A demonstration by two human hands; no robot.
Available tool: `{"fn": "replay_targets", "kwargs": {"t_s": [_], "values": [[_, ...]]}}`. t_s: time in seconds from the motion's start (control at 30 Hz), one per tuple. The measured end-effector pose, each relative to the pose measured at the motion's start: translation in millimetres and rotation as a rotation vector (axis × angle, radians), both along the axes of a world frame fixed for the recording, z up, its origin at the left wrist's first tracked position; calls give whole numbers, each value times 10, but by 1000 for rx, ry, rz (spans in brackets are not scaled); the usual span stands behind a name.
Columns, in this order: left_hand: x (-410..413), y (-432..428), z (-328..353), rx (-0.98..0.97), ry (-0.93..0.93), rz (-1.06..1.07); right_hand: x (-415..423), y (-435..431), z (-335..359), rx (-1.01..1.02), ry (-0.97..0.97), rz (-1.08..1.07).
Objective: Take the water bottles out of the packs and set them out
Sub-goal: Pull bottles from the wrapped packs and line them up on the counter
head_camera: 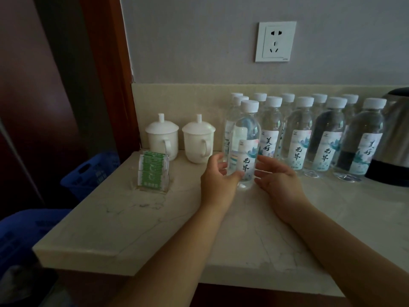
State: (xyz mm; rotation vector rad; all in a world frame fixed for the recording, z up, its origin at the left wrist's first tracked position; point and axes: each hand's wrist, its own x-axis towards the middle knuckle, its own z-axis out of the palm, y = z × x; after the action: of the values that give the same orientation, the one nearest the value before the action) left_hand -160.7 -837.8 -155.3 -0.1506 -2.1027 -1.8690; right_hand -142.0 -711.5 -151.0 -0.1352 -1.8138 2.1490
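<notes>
Front bottle (244, 138): centre of the frame, upright, ahead of the two rows. Its base is on the counter (132, 229) or just above it; I cannot tell which.
Left hand (218, 180): fingers curl round the bottle's lower left side, with the thumb across the front under the label.
Right hand (278, 180): fingers nearly straight and relaxed, lying along the bottle's right side, clasping nothing.
Rows of bottles (303, 134): right of centre, standing against the wall (199, 52) and running toward the kettle (396, 134) at the right edge.
Packs: none in sight.
Cups (198, 140): two lidded white ones left of the bottles, with tea sachets (152, 169) lower left of them.
Risk: the front bottle stands close to its neighbours — a careless push from either hand could knock one and topple the tightly packed row, while a nudge leftward would strike the nearer cup.
</notes>
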Motion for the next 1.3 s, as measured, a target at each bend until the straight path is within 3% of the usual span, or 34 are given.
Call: {"fn": "replay_targets", "kwargs": {"t_s": [0.13, 0.33, 0.67, 0.97, 1.17, 1.3], "values": [[-3, 18, 3, -55, 8, -4, 11, -8, -17, 131, 69, 19], [-47, 0, -20, -37, 16, -14, -5, -32, -4, 102, 91, 30], [-12, -24, -26, -15, 6, -9, -48, -56, -25, 242, 61, -57], [100, -71, 11, -99, 11, 176, 26, -58, -28, 563, -9, -263], [393, -35, 73, -351, 123, 232, 306, 175, -37, 1063, -59, -295], [666, 102, 106, -585, 186, 191, 608, 470, 82, 1261, -128, -280]]}}
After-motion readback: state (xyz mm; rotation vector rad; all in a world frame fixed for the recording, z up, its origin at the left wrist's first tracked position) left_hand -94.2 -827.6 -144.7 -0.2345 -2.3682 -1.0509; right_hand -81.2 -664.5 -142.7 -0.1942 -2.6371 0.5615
